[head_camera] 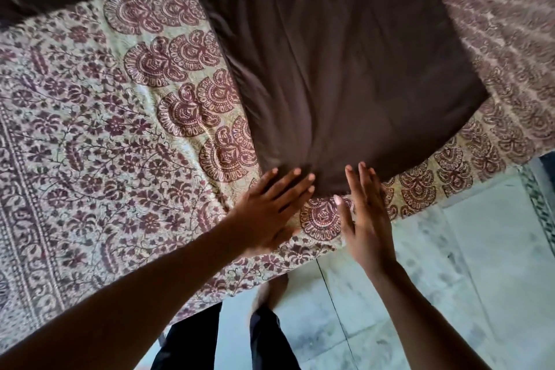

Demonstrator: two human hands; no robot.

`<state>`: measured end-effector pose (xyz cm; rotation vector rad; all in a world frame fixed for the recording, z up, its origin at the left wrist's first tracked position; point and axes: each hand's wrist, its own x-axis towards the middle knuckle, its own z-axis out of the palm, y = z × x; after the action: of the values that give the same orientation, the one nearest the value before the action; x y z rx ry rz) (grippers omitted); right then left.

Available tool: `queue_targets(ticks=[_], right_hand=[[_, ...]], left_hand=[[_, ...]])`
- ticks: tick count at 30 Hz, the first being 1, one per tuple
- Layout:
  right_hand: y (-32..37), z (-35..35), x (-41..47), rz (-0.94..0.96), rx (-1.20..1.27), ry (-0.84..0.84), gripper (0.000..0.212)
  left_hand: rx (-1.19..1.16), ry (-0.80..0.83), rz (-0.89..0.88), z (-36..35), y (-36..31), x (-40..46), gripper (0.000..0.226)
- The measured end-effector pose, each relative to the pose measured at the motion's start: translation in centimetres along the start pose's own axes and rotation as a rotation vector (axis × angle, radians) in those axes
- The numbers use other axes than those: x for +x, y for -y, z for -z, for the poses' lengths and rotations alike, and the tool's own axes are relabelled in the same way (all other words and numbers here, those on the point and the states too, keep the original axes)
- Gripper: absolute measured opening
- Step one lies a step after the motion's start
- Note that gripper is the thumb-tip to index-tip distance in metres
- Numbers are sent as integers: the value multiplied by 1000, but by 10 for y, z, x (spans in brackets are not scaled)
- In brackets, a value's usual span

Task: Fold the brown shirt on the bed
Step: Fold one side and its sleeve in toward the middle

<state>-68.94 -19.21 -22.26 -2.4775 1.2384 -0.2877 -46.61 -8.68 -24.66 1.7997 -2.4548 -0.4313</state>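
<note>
So the bed (90, 135) with its patterned maroon-and-cream cover fills most of the frame, and its near edge runs diagonally from the lower left up toward the right side. The brown shirt (345, 75) lies spread flat across the upper middle, reaching past the top of the frame, with its near corner pointing down at you around the center and its right corner close to the bed edge. Lots of bare cover sits to the shirt's left. The pale tiled floor (450, 264) takes the lower right. Your left hand (270, 213) is flat, fingers straight, fingertips on the shirt's near corner. Your right hand (366, 213) is open too, fingers together at that same edge, holding nothing.
</note>
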Motion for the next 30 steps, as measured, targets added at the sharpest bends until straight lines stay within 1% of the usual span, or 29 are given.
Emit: queue_targets(ticks=[2, 3, 6, 8, 13, 18, 21, 23, 25, 28, 30], right_hand=[[18, -1, 20, 58, 63, 3, 59], [30, -2, 31, 86, 88, 11, 59], [77, -7, 63, 148, 128, 29, 57], [110, -14, 81, 171, 161, 40, 57], [207, -48, 134, 277, 221, 72, 50], [317, -99, 189, 393, 287, 165, 48], [381, -138, 222, 449, 323, 218, 49], [414, -163, 246, 488, 303, 195, 48], [444, -187, 274, 491, 216, 154, 51], [470, -214, 319, 371, -1, 83, 65], [483, -227, 340, 273, -129, 93, 72]], left_hand=[[-89, -31, -12, 4, -1, -16, 68], [-153, -58, 38, 10, 1, -25, 66], [-337, -176, 334, 36, 23, -51, 66], [-393, -247, 491, 55, 49, -69, 66], [-406, -399, 755, 97, 137, -119, 62], [-438, -570, 1063, 115, 227, -185, 56], [-396, -620, 1201, 117, 282, -229, 56], [-330, -616, 1267, 117, 316, -253, 55], [-267, -576, 1313, 115, 350, -275, 55], [-172, -493, 1323, 111, 390, -299, 58], [-195, -517, 1432, 110, 408, -308, 54]])
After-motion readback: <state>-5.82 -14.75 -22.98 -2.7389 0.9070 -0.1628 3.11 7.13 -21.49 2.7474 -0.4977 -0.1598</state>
